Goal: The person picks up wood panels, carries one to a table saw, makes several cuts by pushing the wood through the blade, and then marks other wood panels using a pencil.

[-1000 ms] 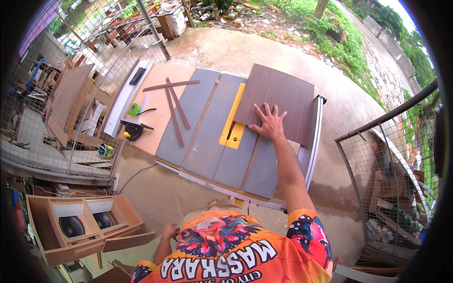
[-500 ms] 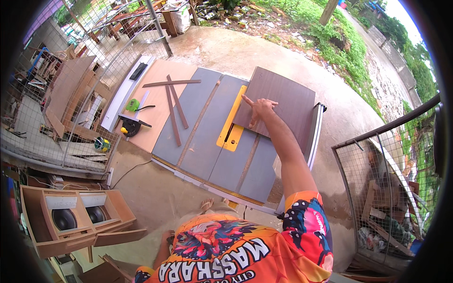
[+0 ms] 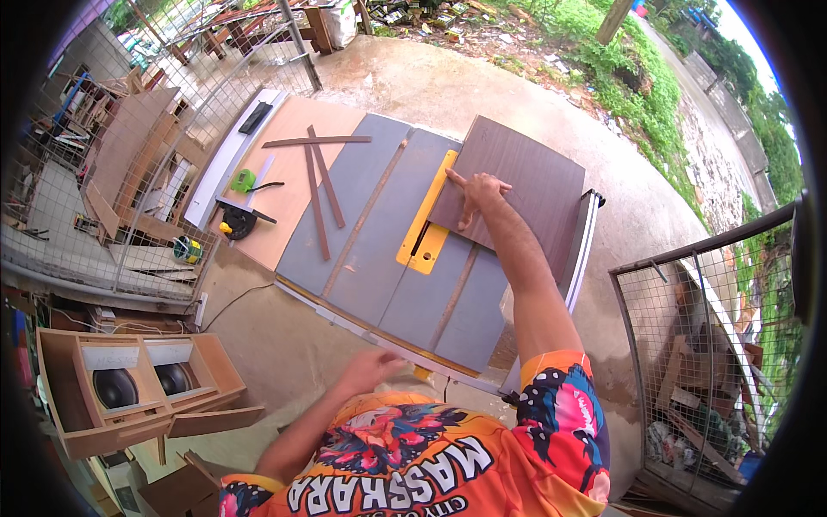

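My right hand lies on a dark brown wood-grain board, its fingers spread and pressing near the board's left edge. That board rests on the right part of a grey table saw, partly over the yellow insert plate with its dark slot. My left hand hovers by the saw's near edge, blurred, so its finger pose is unclear. Several thin brown strips lie crossed at the left side of the saw top.
Left of the saw, a light wood panel carries a green tape measure and a black mitre gauge. A silver rail fence runs along the right. Speaker cabinets stand lower left; mesh gates flank both sides.
My left hand and forearm have come up into view from below, toward the saw's near edge. My right hand stays on the board, and the whole view has shifted slightly.
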The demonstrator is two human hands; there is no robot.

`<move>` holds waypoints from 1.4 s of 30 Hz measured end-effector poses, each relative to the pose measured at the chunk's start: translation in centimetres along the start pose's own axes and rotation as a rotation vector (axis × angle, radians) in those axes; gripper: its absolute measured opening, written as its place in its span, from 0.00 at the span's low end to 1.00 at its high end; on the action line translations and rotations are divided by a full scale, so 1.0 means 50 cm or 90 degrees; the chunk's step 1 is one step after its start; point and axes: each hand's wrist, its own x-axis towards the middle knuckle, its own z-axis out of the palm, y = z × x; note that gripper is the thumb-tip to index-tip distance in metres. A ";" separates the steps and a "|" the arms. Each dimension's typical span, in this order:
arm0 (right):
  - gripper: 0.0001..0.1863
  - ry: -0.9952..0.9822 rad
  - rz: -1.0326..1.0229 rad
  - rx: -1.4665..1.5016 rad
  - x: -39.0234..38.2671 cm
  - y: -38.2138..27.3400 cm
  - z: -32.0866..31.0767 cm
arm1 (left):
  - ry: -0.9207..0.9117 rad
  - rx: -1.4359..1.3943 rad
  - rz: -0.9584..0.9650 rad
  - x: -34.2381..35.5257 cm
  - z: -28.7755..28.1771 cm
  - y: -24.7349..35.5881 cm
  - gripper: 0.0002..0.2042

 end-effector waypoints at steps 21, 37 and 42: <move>0.78 0.037 -0.011 0.051 0.024 0.024 -0.011 | 0.301 -0.439 -0.079 0.556 0.168 0.391 0.14; 0.77 0.028 -0.003 0.062 0.058 0.055 -0.027 | 0.287 -0.529 -0.051 0.613 0.179 0.377 0.15; 0.58 0.044 -0.023 0.056 0.095 0.098 -0.041 | 0.300 -0.529 -0.034 0.652 0.188 0.385 0.15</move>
